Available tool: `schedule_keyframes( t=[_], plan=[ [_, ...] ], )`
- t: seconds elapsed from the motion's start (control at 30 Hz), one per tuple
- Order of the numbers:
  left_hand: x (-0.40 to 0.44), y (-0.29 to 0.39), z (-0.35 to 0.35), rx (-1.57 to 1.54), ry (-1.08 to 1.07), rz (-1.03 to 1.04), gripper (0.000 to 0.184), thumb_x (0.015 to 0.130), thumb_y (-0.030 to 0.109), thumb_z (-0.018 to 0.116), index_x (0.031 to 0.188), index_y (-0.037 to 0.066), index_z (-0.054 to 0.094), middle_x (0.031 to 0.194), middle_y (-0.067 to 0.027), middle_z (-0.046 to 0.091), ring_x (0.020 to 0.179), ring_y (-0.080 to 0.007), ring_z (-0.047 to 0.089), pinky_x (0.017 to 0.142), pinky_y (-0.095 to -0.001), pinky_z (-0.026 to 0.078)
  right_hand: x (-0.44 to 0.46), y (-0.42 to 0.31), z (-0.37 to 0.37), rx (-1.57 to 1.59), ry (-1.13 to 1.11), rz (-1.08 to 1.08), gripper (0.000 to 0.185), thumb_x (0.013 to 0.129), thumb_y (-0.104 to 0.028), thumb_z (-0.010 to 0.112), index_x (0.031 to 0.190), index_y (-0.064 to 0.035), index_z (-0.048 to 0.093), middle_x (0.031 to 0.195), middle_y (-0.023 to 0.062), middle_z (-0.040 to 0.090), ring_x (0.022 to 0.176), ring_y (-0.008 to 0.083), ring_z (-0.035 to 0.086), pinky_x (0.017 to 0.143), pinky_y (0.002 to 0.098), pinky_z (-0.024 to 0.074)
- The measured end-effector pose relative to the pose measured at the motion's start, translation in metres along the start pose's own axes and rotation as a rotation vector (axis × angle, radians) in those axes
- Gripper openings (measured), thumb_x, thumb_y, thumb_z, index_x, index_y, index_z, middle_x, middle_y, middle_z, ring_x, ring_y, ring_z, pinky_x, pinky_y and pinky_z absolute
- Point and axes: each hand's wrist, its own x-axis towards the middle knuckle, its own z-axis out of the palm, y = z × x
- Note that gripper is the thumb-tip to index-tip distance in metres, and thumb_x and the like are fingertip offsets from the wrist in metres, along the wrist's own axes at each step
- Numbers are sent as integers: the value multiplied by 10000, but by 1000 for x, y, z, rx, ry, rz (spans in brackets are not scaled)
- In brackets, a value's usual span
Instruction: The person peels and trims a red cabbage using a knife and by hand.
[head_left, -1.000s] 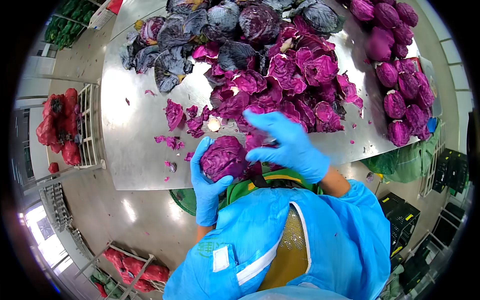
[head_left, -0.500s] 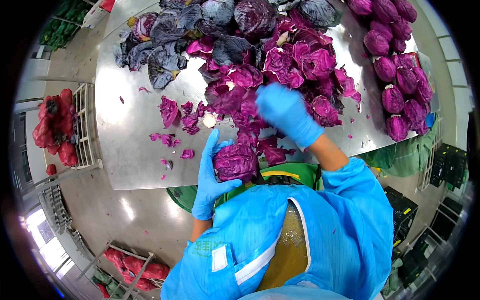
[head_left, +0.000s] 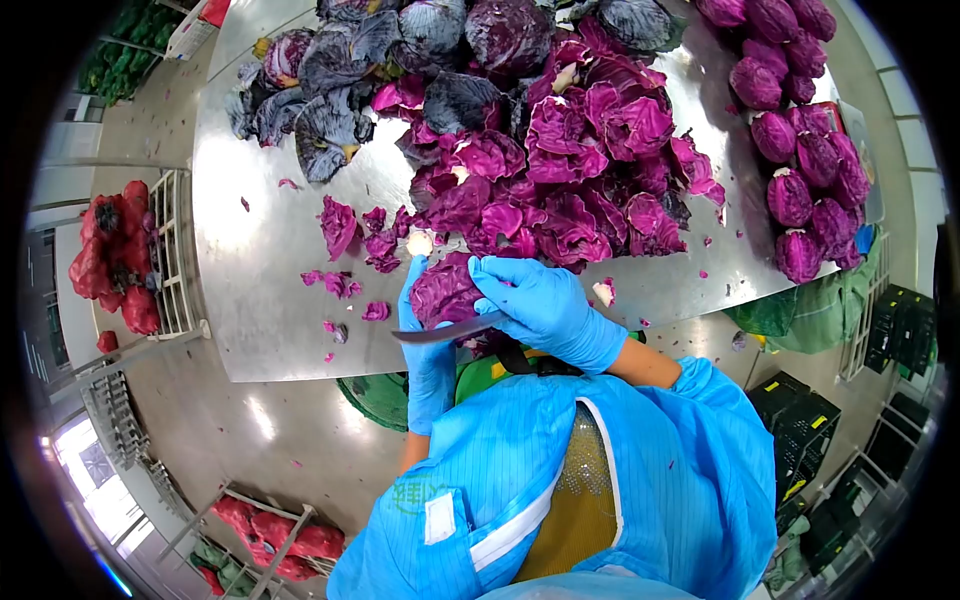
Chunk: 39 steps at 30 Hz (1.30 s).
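At the table's near edge my left hand (head_left: pixel 430 372), in a blue glove, is closed around a red cabbage (head_left: pixel 442 292) from its left and underside. A knife (head_left: pixel 452 331) is gripped in my right hand (head_left: pixel 552 308), also gloved in blue. Its curved blade points left, across the near side of the cabbage and in front of my left hand. The right fingertips touch or nearly touch the cabbage's right side. Just beyond it lie loose purple leaves (head_left: pixel 575 225) and a pale cut piece of stem (head_left: pixel 420 243).
Dark untrimmed cabbages (head_left: pixel 508 36) and outer leaves are heaped at the back of the steel table (head_left: pixel 270 300). Trimmed red cabbages (head_left: pixel 790 197) are lined up at the right edge. Red net sacks (head_left: pixel 130 255) on a rack stand left; black crates (head_left: pixel 795 415) sit right.
My right hand has come down and left from the leaf pile to the cabbage, and the knife now shows. The cabbage has shifted slightly up and turned. More leaves lie on the pile.
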Motion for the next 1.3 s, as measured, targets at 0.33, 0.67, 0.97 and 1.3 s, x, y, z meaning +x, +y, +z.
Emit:
schedule_keyframes(
  t=[0.33, 0.67, 0.97, 1.3],
  plan=[
    [-6, 3, 1, -168, -180, -39, 1028, 642, 172, 780, 1509, 17, 250, 1461, -160, 416, 1311, -312, 478, 1120, -451, 397, 4, -3, -22, 510, -61, -82, 230, 811, -165, 760, 1004, -60, 691, 988, 76, 669, 873, 228, 657, 682, 334, 529],
    [-2, 27, 16, 58, -288, 88, 1268, 526, 311, 943, 1514, 0, 213, 1533, -147, 321, 1356, -290, 423, 1122, -439, 384, 17, 3, -50, 566, -151, 383, 746, 767, -405, 798, 1395, -107, 527, 1169, 127, 592, 1017, 225, 594, 892, 344, 488],
    [-3, 21, -3, 449, -253, 239, 1170, 525, 236, 943, 1471, 7, 294, 1453, -153, 403, 1327, -267, 440, 1137, -421, 355, 8, 18, -27, 572, -192, 303, 720, 773, -318, 799, 1424, -201, 517, 1151, 92, 599, 1018, 219, 593, 830, 315, 512],
    [-9, 23, -8, 383, -281, 46, 1188, 505, 335, 963, 1438, -35, 329, 1457, -179, 412, 1337, -278, 442, 1133, -423, 351, -10, 30, -17, -93, -79, -98, 516, 796, -266, 766, 1246, -61, 621, 927, 105, 663, 729, 262, 664, 568, 367, 523]
  ],
)
